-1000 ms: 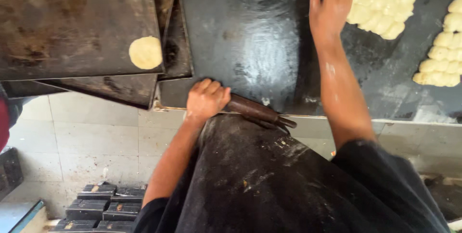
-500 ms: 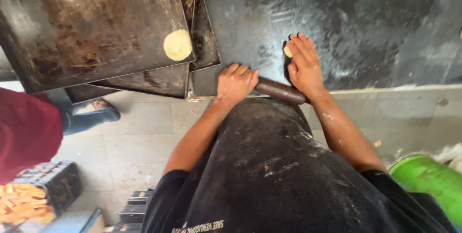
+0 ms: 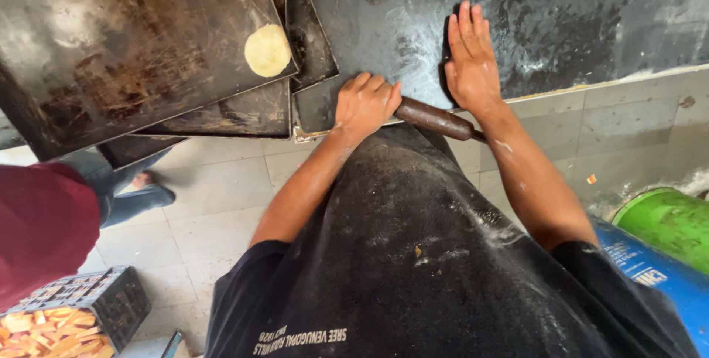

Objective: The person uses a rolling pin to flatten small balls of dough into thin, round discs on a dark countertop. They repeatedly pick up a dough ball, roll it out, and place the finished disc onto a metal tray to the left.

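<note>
Rolling pin (image 3: 436,118), dark brown wood, lies along the near edge of the counter (image 3: 561,11), a dark, flour-streaked slab. The person's left hand (image 3: 365,104) has its grip closed around the pin's left end. The right hand (image 3: 471,56) lies flat just beyond the pin, palm down on the counter, fingers together and extended, clamped on nothing. At the counter's left edge sit stacked dark metal trays (image 3: 111,48); a small round disc of pale dough (image 3: 267,50) rests near the top tray's right corner. A crate (image 3: 81,314) stands on the tiled floor (image 3: 214,195) below.
</note>
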